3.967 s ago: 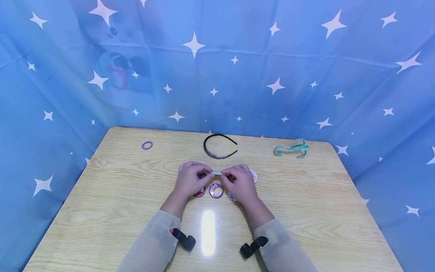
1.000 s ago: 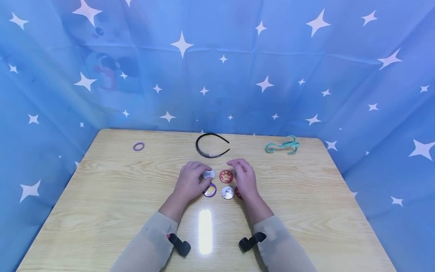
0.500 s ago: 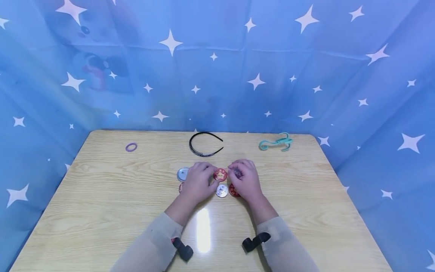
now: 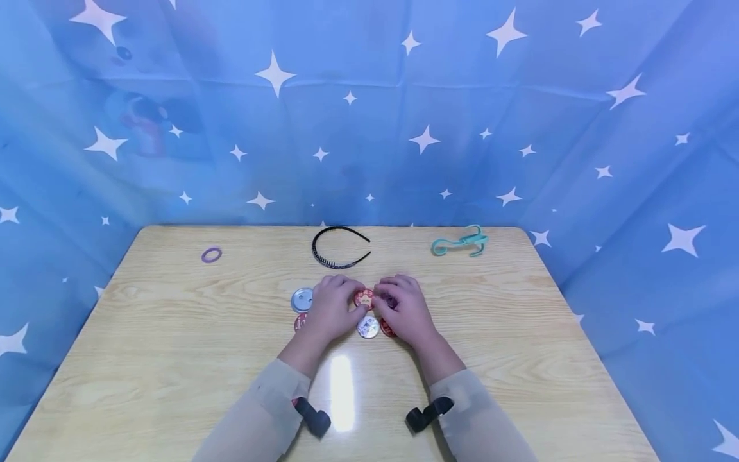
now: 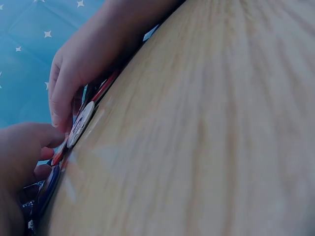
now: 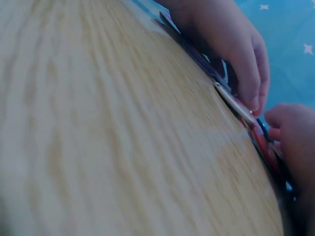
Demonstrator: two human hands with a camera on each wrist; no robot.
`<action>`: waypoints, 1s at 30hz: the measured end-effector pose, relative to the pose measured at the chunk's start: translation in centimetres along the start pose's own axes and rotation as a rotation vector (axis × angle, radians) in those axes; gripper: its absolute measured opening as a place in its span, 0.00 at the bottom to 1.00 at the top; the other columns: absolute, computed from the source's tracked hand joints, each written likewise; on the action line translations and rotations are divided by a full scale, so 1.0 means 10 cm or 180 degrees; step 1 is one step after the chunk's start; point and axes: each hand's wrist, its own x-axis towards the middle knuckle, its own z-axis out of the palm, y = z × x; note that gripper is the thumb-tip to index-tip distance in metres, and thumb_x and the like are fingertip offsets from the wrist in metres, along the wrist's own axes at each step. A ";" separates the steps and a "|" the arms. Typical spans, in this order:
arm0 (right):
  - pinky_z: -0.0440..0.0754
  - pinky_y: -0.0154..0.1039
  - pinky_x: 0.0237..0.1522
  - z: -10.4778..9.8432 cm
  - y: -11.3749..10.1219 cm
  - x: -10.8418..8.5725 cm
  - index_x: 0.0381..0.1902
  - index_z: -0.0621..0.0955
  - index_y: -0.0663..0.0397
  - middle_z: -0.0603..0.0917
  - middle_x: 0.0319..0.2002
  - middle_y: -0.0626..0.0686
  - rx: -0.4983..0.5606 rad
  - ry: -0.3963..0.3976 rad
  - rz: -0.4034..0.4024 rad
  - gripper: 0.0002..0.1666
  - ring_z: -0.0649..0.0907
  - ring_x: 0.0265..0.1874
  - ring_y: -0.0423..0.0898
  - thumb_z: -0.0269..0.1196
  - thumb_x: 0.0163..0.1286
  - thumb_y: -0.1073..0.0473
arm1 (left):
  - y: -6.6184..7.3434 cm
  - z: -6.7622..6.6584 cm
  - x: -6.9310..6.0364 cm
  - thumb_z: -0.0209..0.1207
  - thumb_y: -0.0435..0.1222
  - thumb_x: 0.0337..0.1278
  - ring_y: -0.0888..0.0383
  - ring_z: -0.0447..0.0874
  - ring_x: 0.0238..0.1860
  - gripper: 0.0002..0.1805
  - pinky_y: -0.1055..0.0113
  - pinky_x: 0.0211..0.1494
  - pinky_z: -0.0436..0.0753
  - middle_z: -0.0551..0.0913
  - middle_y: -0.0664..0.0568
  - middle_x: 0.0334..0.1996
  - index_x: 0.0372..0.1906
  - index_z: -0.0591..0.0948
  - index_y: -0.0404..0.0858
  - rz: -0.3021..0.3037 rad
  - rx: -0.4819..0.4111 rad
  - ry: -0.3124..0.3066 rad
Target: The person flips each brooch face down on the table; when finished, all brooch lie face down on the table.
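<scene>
Booth-like spot, room type unclear: starry blue cloth (image 4: 346, 38) around wood-grain table (image 4: 173, 359).

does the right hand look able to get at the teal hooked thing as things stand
Probably yes: in the head view, only bare tabletop shows between the right hand and the teal hooked thing, though some reaching forward looks needed.

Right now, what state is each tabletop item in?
Purple ring: flat
Black headband: lying, ends rightward
Teal clip: unheld
Central red badge: design up, between left hand and right hand
White badge: design up
Outer red badges: partly hidden
Bluish badge: partly hidden
Dark badge: mostly hidden
</scene>
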 end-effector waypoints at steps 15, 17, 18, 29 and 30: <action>0.68 0.59 0.70 -0.03 -0.02 0.01 0.55 0.90 0.53 0.85 0.62 0.55 -0.0198 -0.0136 0.0113 0.21 0.72 0.68 0.59 0.76 0.67 0.52 | -0.06 0.03 0.01 0.73 0.54 0.59 0.50 0.77 0.62 0.26 0.48 0.68 0.71 0.86 0.54 0.57 0.60 0.88 0.49 0.0012 -0.0143 0.0112; 0.68 0.60 0.71 -0.04 -0.03 0.01 0.55 0.90 0.53 0.84 0.62 0.55 -0.0213 -0.0147 0.0112 0.22 0.72 0.68 0.60 0.76 0.66 0.52 | -0.05 0.03 0.01 0.73 0.53 0.59 0.49 0.77 0.62 0.26 0.48 0.68 0.72 0.86 0.54 0.57 0.61 0.87 0.49 0.0024 -0.0130 0.0106; 0.68 0.60 0.71 -0.04 -0.03 0.01 0.55 0.90 0.53 0.84 0.62 0.55 -0.0220 -0.0154 0.0115 0.22 0.72 0.68 0.60 0.76 0.66 0.52 | -0.05 0.03 0.00 0.73 0.53 0.59 0.49 0.77 0.62 0.27 0.48 0.68 0.72 0.86 0.53 0.57 0.61 0.87 0.49 0.0025 -0.0122 0.0098; 0.67 0.61 0.71 0.01 -0.04 0.00 0.57 0.90 0.52 0.84 0.62 0.55 -0.0253 -0.0212 0.0161 0.22 0.72 0.68 0.60 0.75 0.67 0.51 | -0.08 0.03 -0.04 0.73 0.55 0.61 0.49 0.77 0.63 0.28 0.48 0.67 0.71 0.85 0.53 0.57 0.64 0.87 0.50 -0.0007 -0.0091 0.0075; 0.67 0.61 0.71 0.01 -0.04 0.00 0.57 0.90 0.52 0.84 0.63 0.55 -0.0256 -0.0212 0.0160 0.22 0.72 0.68 0.60 0.75 0.67 0.51 | -0.08 0.03 -0.04 0.73 0.55 0.62 0.49 0.77 0.62 0.28 0.48 0.67 0.72 0.86 0.53 0.57 0.64 0.87 0.51 0.0001 -0.0089 0.0086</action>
